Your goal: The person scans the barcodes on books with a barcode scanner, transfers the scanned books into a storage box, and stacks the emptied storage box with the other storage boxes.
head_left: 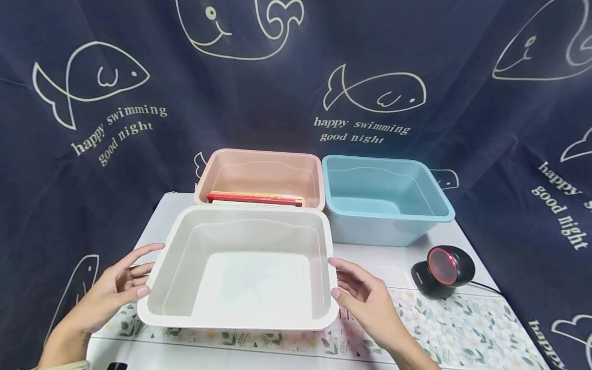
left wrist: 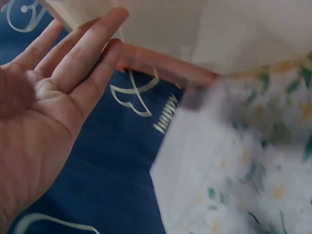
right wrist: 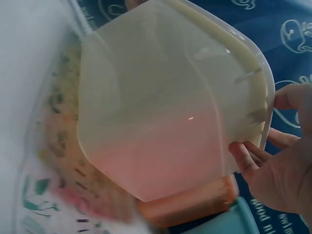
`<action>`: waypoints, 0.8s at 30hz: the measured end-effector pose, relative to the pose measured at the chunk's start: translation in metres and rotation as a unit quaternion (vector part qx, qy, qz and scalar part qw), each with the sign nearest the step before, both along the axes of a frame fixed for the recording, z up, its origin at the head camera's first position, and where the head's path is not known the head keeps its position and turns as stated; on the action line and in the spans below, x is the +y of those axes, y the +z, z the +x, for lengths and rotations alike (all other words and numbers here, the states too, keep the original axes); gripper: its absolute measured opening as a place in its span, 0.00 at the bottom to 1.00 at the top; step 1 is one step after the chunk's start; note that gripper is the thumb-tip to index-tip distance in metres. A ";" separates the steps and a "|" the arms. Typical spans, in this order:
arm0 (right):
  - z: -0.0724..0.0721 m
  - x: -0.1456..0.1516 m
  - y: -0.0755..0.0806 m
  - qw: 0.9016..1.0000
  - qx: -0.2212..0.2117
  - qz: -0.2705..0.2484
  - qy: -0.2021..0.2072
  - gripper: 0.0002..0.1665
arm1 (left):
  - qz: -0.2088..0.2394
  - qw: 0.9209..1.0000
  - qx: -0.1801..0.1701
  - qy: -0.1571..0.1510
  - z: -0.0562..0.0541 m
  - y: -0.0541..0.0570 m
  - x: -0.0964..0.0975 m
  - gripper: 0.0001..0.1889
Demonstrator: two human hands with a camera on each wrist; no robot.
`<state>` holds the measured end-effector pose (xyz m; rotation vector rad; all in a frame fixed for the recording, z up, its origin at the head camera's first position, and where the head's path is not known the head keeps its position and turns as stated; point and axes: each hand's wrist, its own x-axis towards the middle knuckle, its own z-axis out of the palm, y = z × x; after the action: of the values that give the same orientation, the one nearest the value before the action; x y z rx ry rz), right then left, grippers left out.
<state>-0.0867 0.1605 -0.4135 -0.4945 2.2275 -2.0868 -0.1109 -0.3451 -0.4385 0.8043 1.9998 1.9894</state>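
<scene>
A white plastic bin [head_left: 252,288] is tilted toward me between my two hands, raised over the flowered tabletop. At its left end, the left hand [head_left: 99,295] touches the rim with extended fingers and the thumb lies close by. The left wrist view has these fingers [left wrist: 90,53] straight against the bin's underside. On the opposite end my right hand [head_left: 365,300] holds the bin by its rim. The right wrist view puts that thumb [right wrist: 243,158] on the outer wall and other fingertips at the rim. Nothing shows inside the bin.
Behind stands a pink bin [head_left: 263,156] with red and yellow flat items [head_left: 254,198] inside. Beside it is a blue bin [head_left: 393,218]. A black scanner-like device [head_left: 444,272] with a cable sits at the right. Dark fish-patterned cloth [head_left: 277,103] hangs around the table.
</scene>
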 end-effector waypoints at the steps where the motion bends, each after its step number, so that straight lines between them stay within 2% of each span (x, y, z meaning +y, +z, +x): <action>1: 0.001 0.002 0.004 1.000 0.005 0.000 -0.001 0.29 | 0.010 1.000 0.010 -0.003 0.001 0.004 0.002 0.41; 4: 0.002 0.011 0.018 1.000 0.019 0.006 -0.006 0.29 | 0.035 0.998 0.043 -0.015 0.001 0.019 0.008 0.41; 7: 0.002 0.022 0.030 0.998 0.055 0.016 -0.006 0.29 | 0.055 0.995 0.073 -0.031 0.001 0.034 0.014 0.42; 10: 0.000 0.034 0.045 0.996 0.084 0.026 -0.004 0.29 | 0.051 0.995 0.086 -0.030 0.001 0.051 0.023 0.42; 14: -0.004 0.052 0.065 0.994 0.109 0.021 -0.005 0.30 | 0.044 0.995 0.087 -0.026 -0.002 0.073 0.038 0.42; 17: -0.010 0.067 0.080 0.993 0.120 -0.001 0.004 0.31 | 0.015 0.997 0.075 -0.012 -0.009 0.090 0.054 0.42; 21: -0.020 0.088 0.097 0.993 0.110 -0.033 0.013 0.30 | -0.009 0.998 0.064 0.001 -0.023 0.112 0.077 0.41; 24: -0.027 0.101 0.106 0.993 0.103 -0.060 0.022 0.30 | 0.008 0.998 0.069 -0.001 -0.032 0.124 0.094 0.39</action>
<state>-0.1134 0.2613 -0.3079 -0.7931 2.1772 -2.2509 -0.1433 -0.2513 -0.3143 0.9709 2.0578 2.0031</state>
